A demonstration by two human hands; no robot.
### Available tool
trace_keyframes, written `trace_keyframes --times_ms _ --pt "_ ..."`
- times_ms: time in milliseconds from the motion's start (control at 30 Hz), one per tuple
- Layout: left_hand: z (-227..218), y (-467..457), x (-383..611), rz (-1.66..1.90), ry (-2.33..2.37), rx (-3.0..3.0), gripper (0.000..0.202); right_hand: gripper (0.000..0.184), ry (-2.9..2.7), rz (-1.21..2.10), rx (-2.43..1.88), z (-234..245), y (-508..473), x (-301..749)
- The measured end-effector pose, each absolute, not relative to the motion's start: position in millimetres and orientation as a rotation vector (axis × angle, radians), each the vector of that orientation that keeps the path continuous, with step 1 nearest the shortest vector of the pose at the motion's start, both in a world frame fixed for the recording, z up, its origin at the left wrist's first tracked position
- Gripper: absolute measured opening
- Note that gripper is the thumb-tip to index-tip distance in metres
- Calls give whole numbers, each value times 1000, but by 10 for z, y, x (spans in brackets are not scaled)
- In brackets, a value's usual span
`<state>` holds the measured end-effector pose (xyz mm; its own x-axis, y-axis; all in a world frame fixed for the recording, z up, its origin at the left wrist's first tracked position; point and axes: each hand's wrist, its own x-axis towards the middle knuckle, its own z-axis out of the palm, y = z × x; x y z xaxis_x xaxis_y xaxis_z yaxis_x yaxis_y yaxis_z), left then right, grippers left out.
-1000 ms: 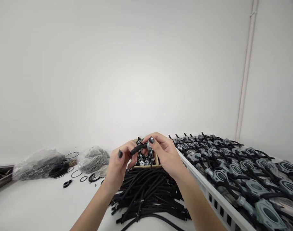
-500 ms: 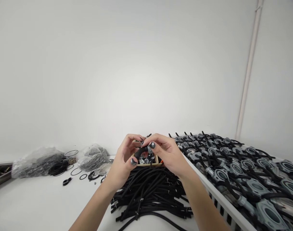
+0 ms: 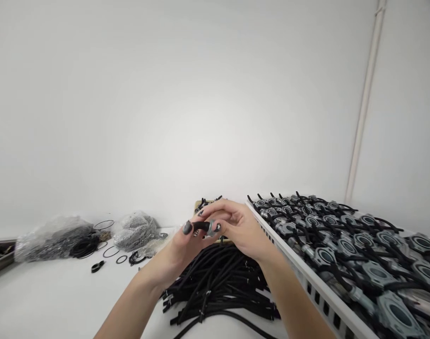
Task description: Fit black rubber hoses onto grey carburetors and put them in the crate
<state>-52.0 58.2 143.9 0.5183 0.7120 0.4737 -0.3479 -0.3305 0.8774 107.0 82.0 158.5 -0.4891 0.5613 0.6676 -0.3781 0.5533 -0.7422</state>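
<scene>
My left hand (image 3: 181, 247) and my right hand (image 3: 241, 228) meet above a pile of black rubber hoses (image 3: 218, 287). Between their fingertips they pinch a short black hose piece (image 3: 200, 226) with a small metal clip on its right end. The left thumb lies on the hose's left end; the right fingers close around the clip end. Just behind the hands stands a small cardboard box (image 3: 200, 205) of small metal parts, mostly hidden by the fingers.
A white crate (image 3: 306, 278) on the right holds several grey metal parts with black hoses. At the left lie two plastic bags (image 3: 55, 240) of parts, loose black O-rings (image 3: 110, 252) and a dark tray (image 3: 1, 256). A white wall stands behind.
Both hands have shifted slightly left and down with the hose piece. The left thumb has moved up onto the hose's left end, and the hands now cover most of the box.
</scene>
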Motion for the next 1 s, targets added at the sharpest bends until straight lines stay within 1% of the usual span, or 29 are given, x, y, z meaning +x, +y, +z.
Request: trace_keyframes --times_ms 100,267,367,467,567,633,733,800,900,1000 --pt "1383 619 -506 1056 218 1622 46 26 -1746 1135 -178 1593 821 1115" --pt "1350 615 -465 1032 205 1677 64 23 -1749 1146 -211 1611 813 1195" --pt "1339 609 -429 1080 299 1508 66 19 -1804 1138 -285 1629 772 1204" --pt "1358 604 -414 1125 417 1276 72 25 -1901 975 -430 1629 717 1141" --pt "1421 579 -431 1152 430 1207 66 35 -1928 914 -487 1595 694 1030" --pt "1470 552 -441 1154 431 1185 62 32 -1888 944 -442 1567 709 970" --pt "1511 525 -428 1148 455 1120 60 25 -1793 1089 -324 1537 759 937" --pt "1504 530 -410 1154 469 1101 57 27 -1754 1202 -277 1525 792 941" --pt "1469 566 -395 1188 493 1103 55 27 -1698 1235 -257 1515 821 942" --pt "1454 592 -394 1208 522 1123 61 24 -1669 1238 -242 1512 834 927"
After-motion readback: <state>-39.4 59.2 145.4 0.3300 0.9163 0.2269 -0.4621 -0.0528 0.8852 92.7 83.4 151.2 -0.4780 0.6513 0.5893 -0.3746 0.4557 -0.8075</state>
